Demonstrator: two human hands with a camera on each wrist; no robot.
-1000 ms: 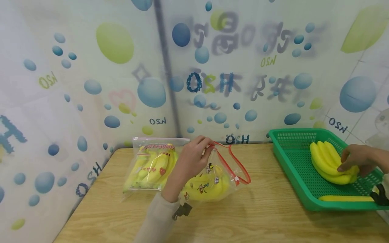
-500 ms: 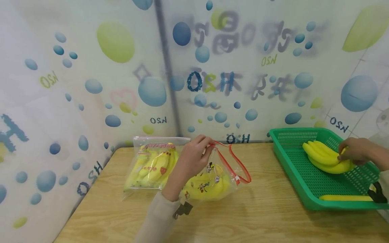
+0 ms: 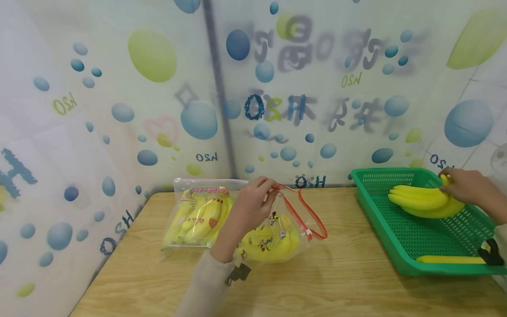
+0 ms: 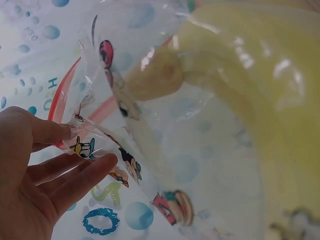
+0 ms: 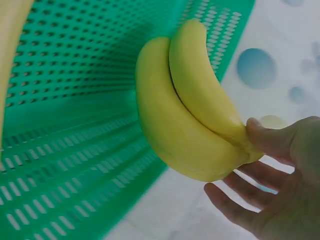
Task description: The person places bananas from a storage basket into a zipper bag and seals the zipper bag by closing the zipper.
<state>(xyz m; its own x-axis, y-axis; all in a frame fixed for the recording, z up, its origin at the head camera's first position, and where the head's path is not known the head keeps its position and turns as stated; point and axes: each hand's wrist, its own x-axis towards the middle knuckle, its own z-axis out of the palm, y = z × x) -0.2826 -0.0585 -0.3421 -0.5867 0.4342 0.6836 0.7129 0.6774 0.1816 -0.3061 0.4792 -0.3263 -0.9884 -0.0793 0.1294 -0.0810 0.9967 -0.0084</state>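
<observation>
In the head view my left hand point(image 3: 250, 206) pinches the top edge of a clear zip bag with a red zip and slider point(image 3: 309, 234). Cartoon figures are printed on this bag, and yellow bananas point(image 3: 267, 250) show through it. Its mouth gapes on the right side. In the left wrist view, thumb and index finger meet on the red edge. My right hand point(image 3: 469, 187) grips a bunch of bananas point(image 3: 421, 199) by the stem end, over the green basket point(image 3: 382, 240). The right wrist view shows thumb and fingers around the stem, the bananas pointing into the basket.
Left of my left hand lies another clear zip bag point(image 3: 210, 181) with a pale zip and bananas inside. A single banana point(image 3: 451, 259) lies along the basket's near wall. Behind the wooden table point(image 3: 317, 286) hangs a dotted curtain point(image 3: 340, 57).
My right hand has moved its grip to the stem end and raised the bunch up and back, turning it so the bananas point left. The left hand stays on the bag.
</observation>
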